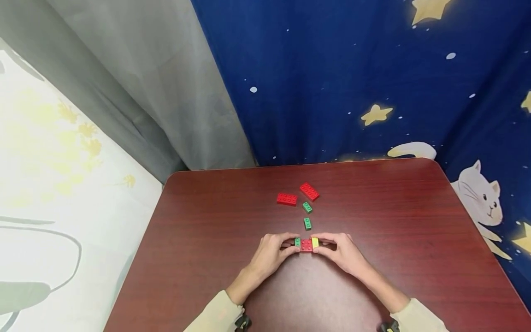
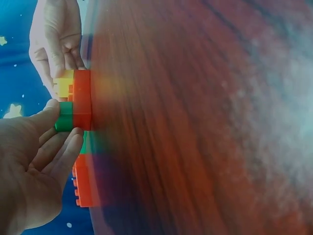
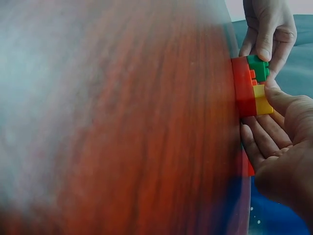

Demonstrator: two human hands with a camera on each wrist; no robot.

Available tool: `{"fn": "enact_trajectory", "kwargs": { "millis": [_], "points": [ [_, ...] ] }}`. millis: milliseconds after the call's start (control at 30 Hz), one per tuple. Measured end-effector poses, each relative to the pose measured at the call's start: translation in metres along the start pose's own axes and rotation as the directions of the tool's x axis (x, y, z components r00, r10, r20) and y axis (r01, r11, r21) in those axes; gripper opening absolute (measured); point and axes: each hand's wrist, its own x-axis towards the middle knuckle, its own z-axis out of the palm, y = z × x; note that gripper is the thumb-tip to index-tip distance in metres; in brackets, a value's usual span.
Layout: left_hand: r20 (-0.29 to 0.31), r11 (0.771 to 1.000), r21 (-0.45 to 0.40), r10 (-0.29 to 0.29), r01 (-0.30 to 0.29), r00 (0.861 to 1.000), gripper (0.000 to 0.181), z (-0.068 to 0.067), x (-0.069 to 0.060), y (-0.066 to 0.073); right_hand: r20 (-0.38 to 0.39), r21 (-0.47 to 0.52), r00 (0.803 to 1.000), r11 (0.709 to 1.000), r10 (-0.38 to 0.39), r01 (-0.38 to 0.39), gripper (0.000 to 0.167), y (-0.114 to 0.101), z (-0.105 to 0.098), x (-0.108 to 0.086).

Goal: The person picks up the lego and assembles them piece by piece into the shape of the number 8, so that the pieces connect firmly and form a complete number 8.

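Observation:
A red brick (image 1: 306, 245) lies on the table near the front, with a green brick (image 1: 297, 242) on its left end and a yellow brick (image 1: 315, 242) on its right end. Thumb and fingers of the left hand (image 1: 269, 253) pinch the green brick. At the other end the right hand (image 1: 345, 252) pinches the yellow one. Red studs show between the two smaller bricks. In the left wrist view the green brick (image 2: 64, 116) sits on the red brick (image 2: 82, 100); the right wrist view shows the yellow brick (image 3: 262, 100) on it too.
Beyond the hands lie two small green bricks (image 1: 307, 223) (image 1: 307, 207), one behind the other. Farther back are two longer red bricks, one on the left (image 1: 287, 199) and one angled (image 1: 309, 191). Curtains hang behind the brown table (image 1: 207, 221).

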Motion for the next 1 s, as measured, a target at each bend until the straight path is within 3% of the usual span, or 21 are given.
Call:
{"fn": "enact_trajectory", "kwargs": {
  "millis": [733, 1000],
  "points": [
    [-0.015, 0.999, -0.047, 0.010, -0.011, 1.000, 0.034, 0.0000, -0.0011, 0.0008, 0.040, 0.023, 0.999, 1.000, -0.017, 0.016, 0.035, 0.0014, -0.0028, 0.0009],
    [0.052, 0.997, -0.077, 0.018, -0.014, 0.999, 0.037, -0.0027, 0.0038, -0.0045, 0.056, 0.016, 0.998, 1.000, 0.002, -0.003, 0.035, 0.0013, -0.0042, 0.0015]
  ]
}}
